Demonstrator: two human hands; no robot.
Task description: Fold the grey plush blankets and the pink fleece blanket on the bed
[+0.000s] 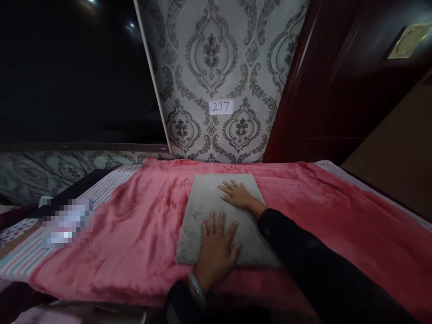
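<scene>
A grey, plush-looking rectangular mat (202, 193) lies flat on a pink fleece blanket (145, 234). My left hand (218, 247), with a silvery bracelet at the wrist, rests palm down on the near left part of the mat, fingers spread. Farther back, toward the mat's right side, my right hand (238, 195) also lies flat with its fingers apart. Neither hand grips anything. Dark sleeves cover both arms, and the right one passes over the mat's right edge.
Under the blanket is a striped cloth (111, 184). A blurred-out item (67, 225) lies at the left. Behind stand a large dark screen (77, 76), patterned wallpaper (189, 81) with a paper label (221, 107) reading 277, and a dark red glossy panel (324, 90).
</scene>
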